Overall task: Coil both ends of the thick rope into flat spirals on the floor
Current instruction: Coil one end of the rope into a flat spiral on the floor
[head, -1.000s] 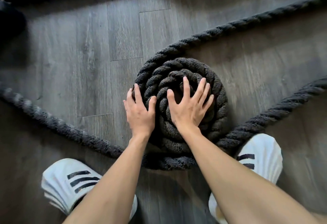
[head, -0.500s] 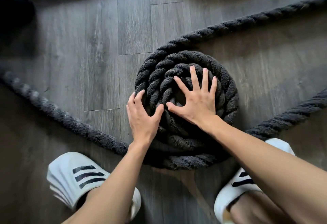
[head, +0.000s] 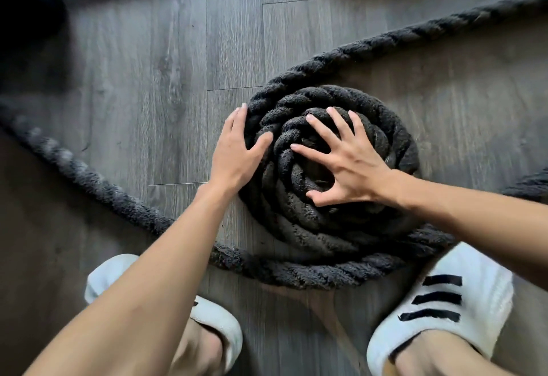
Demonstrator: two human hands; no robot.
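Note:
A thick, fuzzy black rope lies wound into a flat spiral on the grey wood floor in front of me. My right hand lies on top of the spiral with fingers spread and straight, pressing its inner turns. My left hand rests flat against the spiral's left outer edge, thumb laid over the outer turn. One free length of rope runs away to the upper right from the spiral's top.
Another stretch of the rope crosses the floor from the far left and passes under the spiral near my feet. My white slides with black stripes stand at the bottom. A dark object sits at the top left corner.
My right hand has rotated counter-clockwise on the spiral, fingers now pointing up-left. My left hand has slid up along the spiral's left edge. My right foot has moved into fuller view.

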